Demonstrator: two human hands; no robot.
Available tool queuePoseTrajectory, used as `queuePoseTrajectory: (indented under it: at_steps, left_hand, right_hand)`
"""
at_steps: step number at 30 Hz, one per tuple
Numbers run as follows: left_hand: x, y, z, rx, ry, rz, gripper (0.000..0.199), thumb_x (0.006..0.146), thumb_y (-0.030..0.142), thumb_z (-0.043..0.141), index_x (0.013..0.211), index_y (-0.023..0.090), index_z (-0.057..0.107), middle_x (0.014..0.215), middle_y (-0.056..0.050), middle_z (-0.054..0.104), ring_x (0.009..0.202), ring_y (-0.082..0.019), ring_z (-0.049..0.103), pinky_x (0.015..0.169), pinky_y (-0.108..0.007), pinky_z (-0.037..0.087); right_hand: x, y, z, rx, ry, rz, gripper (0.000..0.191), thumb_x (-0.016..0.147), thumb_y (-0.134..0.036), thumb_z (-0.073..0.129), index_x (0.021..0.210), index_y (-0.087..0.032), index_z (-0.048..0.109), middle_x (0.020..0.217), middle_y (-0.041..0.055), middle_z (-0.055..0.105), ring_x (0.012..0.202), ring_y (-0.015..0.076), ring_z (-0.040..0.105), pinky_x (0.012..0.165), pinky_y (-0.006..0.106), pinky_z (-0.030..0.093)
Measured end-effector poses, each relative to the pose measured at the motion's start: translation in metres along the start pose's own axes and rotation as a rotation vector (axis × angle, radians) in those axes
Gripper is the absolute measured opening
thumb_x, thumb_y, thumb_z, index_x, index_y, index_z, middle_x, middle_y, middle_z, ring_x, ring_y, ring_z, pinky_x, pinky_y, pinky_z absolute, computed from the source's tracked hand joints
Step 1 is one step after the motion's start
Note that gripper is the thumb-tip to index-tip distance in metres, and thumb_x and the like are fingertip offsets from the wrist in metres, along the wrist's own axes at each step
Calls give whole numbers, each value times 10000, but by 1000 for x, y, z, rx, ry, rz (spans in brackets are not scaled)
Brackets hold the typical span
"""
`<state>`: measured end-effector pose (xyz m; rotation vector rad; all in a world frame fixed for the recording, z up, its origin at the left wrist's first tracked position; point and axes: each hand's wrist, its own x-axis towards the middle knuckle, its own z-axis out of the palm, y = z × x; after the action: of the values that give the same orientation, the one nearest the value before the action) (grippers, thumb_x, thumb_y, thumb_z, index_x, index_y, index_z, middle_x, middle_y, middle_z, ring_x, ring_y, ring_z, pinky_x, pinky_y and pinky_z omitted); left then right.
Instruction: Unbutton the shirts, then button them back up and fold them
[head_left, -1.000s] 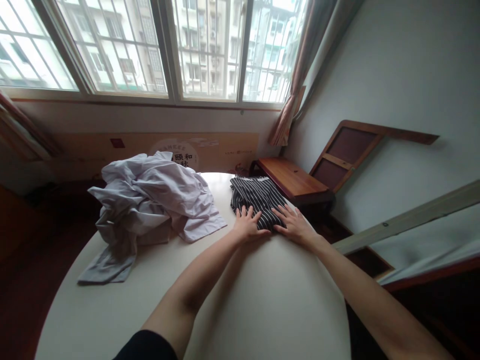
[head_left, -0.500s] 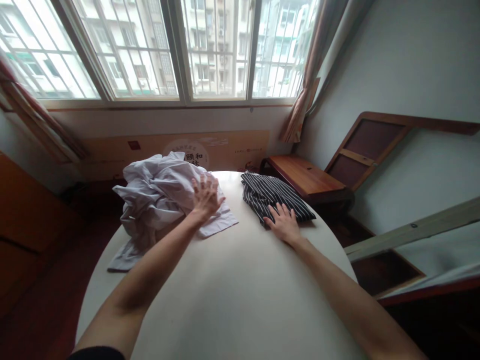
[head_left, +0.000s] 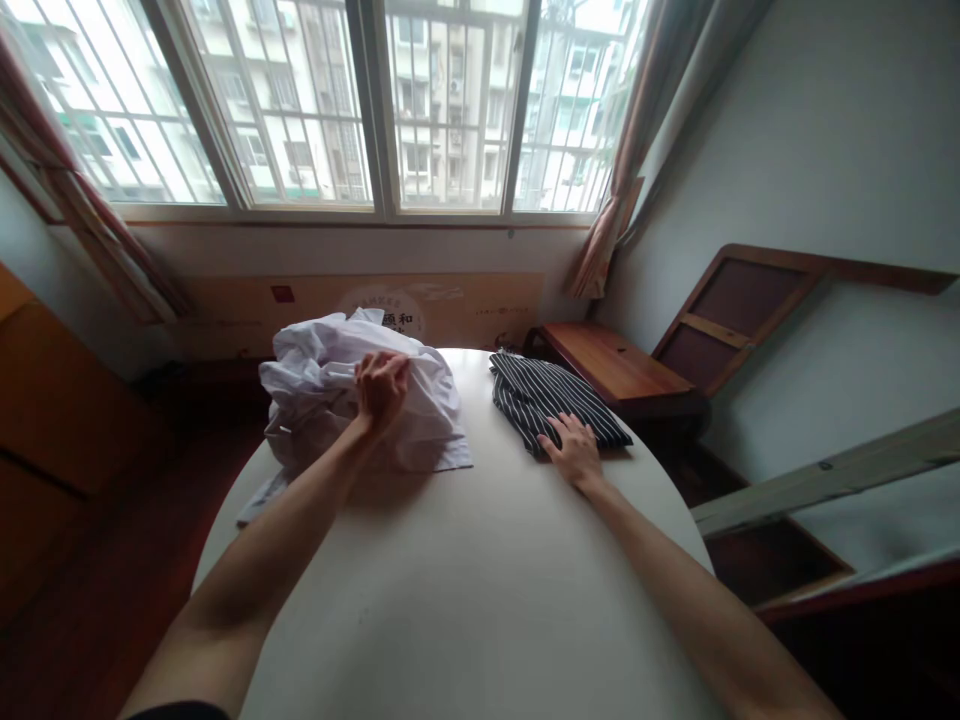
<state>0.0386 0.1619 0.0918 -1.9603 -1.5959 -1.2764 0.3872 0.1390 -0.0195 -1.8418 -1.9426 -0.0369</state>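
Observation:
A crumpled pale lilac-white cloth point(head_left: 431, 415) lies heaped on the left part of the round white table point(head_left: 480, 590). My left hand point(head_left: 381, 388) is closed on the top of it, fingers pinching a fold, and the fabric drapes down to the right of the hand. On the right, a folded black cloth with white stripes point(head_left: 551, 390) lies flat near the table's far edge. My right hand point(head_left: 576, 450) rests on its near edge with the fingers spread.
Beyond the table's right edge stands a wooden bench point(head_left: 615, 360). A printed cardboard panel point(head_left: 480, 305) leans below the barred window. Orange-brown furniture point(head_left: 67, 420) is at the far left, and a pale rail point(head_left: 825, 470) runs at the right.
My left hand has closed on the pale cloth and moved left, lifting a fold. The right hand stays on the striped cloth. The view has shifted slightly.

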Motion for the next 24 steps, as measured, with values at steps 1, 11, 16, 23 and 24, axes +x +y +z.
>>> queuePoseTrajectory:
  at_steps: [1, 11, 16, 23, 24]
  left_hand:
    - [-7, 11, -4, -53, 12, 38, 248, 903, 297, 461, 907, 177, 678, 907, -77, 646, 909, -219, 545, 841, -405, 435]
    - [-136, 123, -42, -597, -675, 579, 299, 920, 366, 426, 1042, 231, 663, 966, -51, 688, 870, -141, 618, 766, -249, 476]
    - [-133, 104, -59, -421, -616, 431, 308, 880, 440, 476, 993, 225, 666, 1018, -60, 671, 954, -195, 584, 882, -346, 443]
    - [-124, 12, -89, 189, -483, -89, 580, 714, 566, 609, 1124, 160, 555, 1113, -134, 581, 1025, -314, 534, 871, -443, 425]
    - [-129, 4, -92, 190, -553, -93, 563, 709, 550, 614, 1116, 164, 557, 1093, -128, 586, 1001, -307, 547, 853, -428, 434]
  right_hand:
    - [-1, -3, -1, 50, 42, 4, 535, 886, -482, 351, 1242, -125, 528, 1391, 174, 420, 1331, 306, 293, 1073, 550, 184]
    - [-25, -117, -22, 1133, -340, 76, 559, 826, -522, 472, 1261, -173, 449, 1172, 94, 610, 1025, 243, 599, 858, 372, 497]
    - [-47, -130, -25, 1109, -404, 212, 514, 675, -257, 630, 1164, -162, 501, 1070, 76, 647, 942, 220, 623, 823, 334, 501]
    - [-99, -92, -82, 523, -403, -82, 164, 720, -202, 534, 859, -169, 614, 758, 32, 646, 661, 163, 574, 589, 261, 433]
    - [-105, -86, -96, 443, -488, -142, 91, 716, -190, 534, 761, -165, 610, 693, 17, 622, 616, 145, 546, 559, 245, 405]
